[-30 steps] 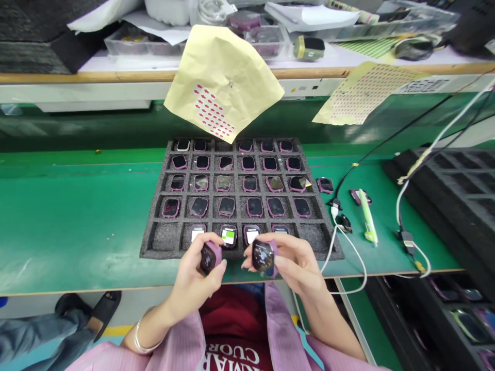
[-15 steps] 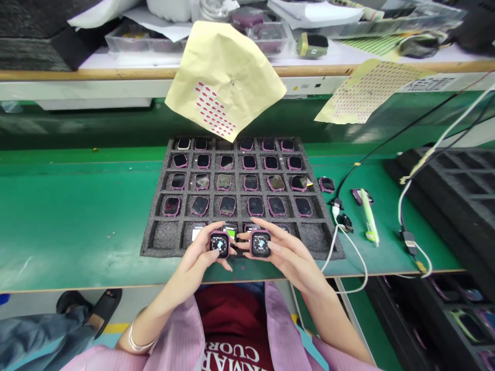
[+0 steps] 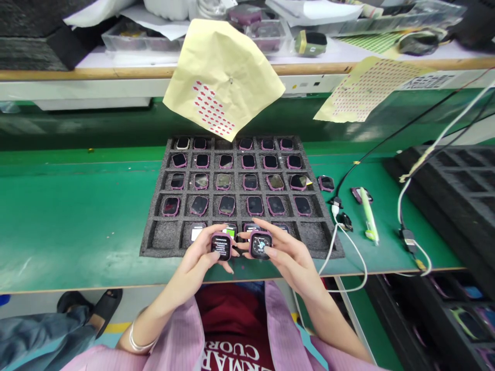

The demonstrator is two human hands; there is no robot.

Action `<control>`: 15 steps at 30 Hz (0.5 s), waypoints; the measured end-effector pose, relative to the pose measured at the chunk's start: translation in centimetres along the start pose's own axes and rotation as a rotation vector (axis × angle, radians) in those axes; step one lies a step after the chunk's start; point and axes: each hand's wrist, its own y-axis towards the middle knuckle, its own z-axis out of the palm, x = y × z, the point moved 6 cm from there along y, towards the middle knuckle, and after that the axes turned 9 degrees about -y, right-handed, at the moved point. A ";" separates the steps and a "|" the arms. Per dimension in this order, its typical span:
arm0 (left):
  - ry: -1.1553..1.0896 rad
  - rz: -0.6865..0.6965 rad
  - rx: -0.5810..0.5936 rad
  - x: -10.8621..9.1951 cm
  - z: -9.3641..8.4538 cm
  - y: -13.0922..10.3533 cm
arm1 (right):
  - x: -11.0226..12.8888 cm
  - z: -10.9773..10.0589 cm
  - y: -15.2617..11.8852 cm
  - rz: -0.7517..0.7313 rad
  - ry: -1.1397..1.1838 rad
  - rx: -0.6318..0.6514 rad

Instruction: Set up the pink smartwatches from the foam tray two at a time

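Note:
Over the front row of a black foam tray [image 3: 162,242], my left hand [image 3: 199,256] grips a purple-framed smartwatch [image 3: 221,246] without a strap. Its lit screen shows lines of text, and my thumb rests on the lower left of the glass. Beside it, my right hand [image 3: 290,255] holds a second purple smartwatch [image 3: 260,244], whose screen shows a clock face; the thumb touches its lower right. Both watches face up, slightly apart. Beneath my fingers, watches with lit screens, one with green [image 3: 231,231], sit partly hidden in the tray. Several dark-screened purple watches [image 3: 255,205] fill the rows behind.
Right of the tray lie a loose watch [image 3: 326,183], a white cable [image 3: 363,263], a small black charger [image 3: 345,222] and a light green pen [image 3: 369,216]. Black foam trays [image 3: 436,190] are stacked at the right. A yellow sticker sheet [image 3: 228,72] hangs from the shelf.
The left watch's screen has switched from a clock face to lines of text. My right thumb has shifted lower onto the right watch's screen. Both hands keep their hold.

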 end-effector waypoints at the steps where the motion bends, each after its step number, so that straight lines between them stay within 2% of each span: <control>1: 0.002 -0.004 -0.001 0.0 0.0 0.0 | -0.1 0.0 0.0 0.000 -0.013 -0.010; 9: 0.006 0.003 0.022 0.0 0.3 -0.2 | 0.5 0.2 0.1 -0.020 -0.171 -0.152; 15: -0.011 0.029 0.043 0.1 0.1 -0.2 | 0.5 0.4 -0.2 -0.036 -0.178 0.012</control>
